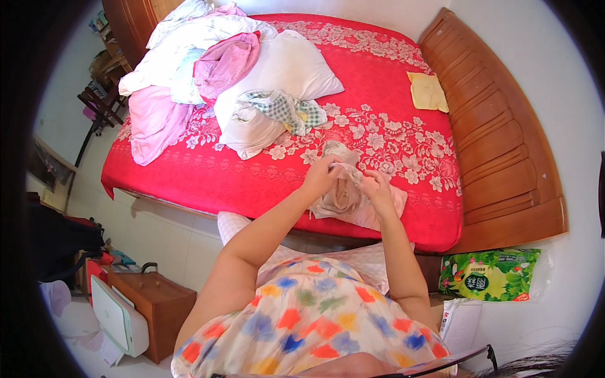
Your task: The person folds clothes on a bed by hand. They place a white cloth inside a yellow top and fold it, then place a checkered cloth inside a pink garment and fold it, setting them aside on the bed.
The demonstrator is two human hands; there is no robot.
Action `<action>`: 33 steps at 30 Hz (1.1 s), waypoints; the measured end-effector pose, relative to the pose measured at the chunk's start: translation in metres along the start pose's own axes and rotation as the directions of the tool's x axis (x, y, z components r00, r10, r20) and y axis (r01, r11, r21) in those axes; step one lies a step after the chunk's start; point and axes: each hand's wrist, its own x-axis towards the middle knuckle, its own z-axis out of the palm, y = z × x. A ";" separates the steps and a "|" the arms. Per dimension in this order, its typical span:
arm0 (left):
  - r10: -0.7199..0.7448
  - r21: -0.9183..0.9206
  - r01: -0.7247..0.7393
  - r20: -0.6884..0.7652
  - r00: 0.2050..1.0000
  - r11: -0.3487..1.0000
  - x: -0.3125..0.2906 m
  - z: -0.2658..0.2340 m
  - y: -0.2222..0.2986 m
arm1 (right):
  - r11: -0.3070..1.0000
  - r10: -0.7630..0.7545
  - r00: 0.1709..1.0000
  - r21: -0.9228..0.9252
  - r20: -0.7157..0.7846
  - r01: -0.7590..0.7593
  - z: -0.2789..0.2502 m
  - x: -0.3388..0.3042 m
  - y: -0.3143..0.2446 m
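Bright light; white bedding (165,68) beyond the left grip (320,176) looks nearly washed out; right of the grip, fisheye distortion bends the headboard (501,135).

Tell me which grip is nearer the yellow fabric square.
Right. In view, the right grip is below-left of the yellow fabric square; the left grip is farther left.

A bright bedroom with plain white walls (526,57). A large bed (365,75) fills the middle, its red cover patterned with pale flowers. Along the bed's right end stands a brown wooden headboard (498,132) with a curved edge and panels. Pale, glossy tiles cover the floor (157,242) on the left. Near left sits a low brown wooden cabinet (169,302); far left, a dark chair (101,107) stands beyond a reddish-brown wooden panel (128,28).
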 end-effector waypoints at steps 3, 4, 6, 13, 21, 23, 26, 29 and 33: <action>0.080 0.015 -0.082 0.105 0.991 0.997 0.000 -0.002 0.013 | 0.979 -0.178 0.981 -0.089 0.075 0.185 0.029 0.003 -0.017; 0.068 -0.003 -0.068 0.134 0.989 0.998 0.000 -0.001 0.014 | 0.995 -0.093 0.988 -0.019 0.126 0.096 0.036 0.006 -0.026; 0.029 0.054 -0.038 0.165 0.986 0.998 -0.001 -0.002 0.018 | 0.991 0.075 0.970 0.089 0.232 -0.098 0.038 0.009 -0.037; 0.066 0.355 -0.038 -0.068 0.996 0.934 -0.017 -0.046 -0.031 | 0.948 0.087 0.996 0.306 0.002 -0.083 0.021 0.021 -0.035; 0.063 0.408 0.084 -0.334 0.940 0.909 0.004 -0.099 -0.035 | 0.999 -0.031 0.996 -0.034 -0.089 0.028 -0.012 0.046 -0.018; 0.088 0.426 0.085 -0.370 0.925 0.901 0.012 -0.103 -0.041 | 0.980 -0.043 0.998 -0.193 -0.040 0.035 -0.010 0.054 -0.019; 0.046 0.363 0.109 -0.394 0.918 0.925 0.023 -0.107 -0.061 | 0.904 0.059 0.998 -0.425 0.021 -0.045 -0.003 0.075 -0.022; -0.039 0.389 0.185 -0.354 0.934 0.902 0.050 -0.122 -0.089 | 0.797 0.141 0.990 -0.595 0.022 -0.100 0.022 0.118 0.001; -0.001 0.441 0.190 -0.395 0.919 0.877 0.104 -0.153 -0.050 | 0.957 0.290 0.955 -0.034 0.055 -0.288 0.051 0.193 -0.016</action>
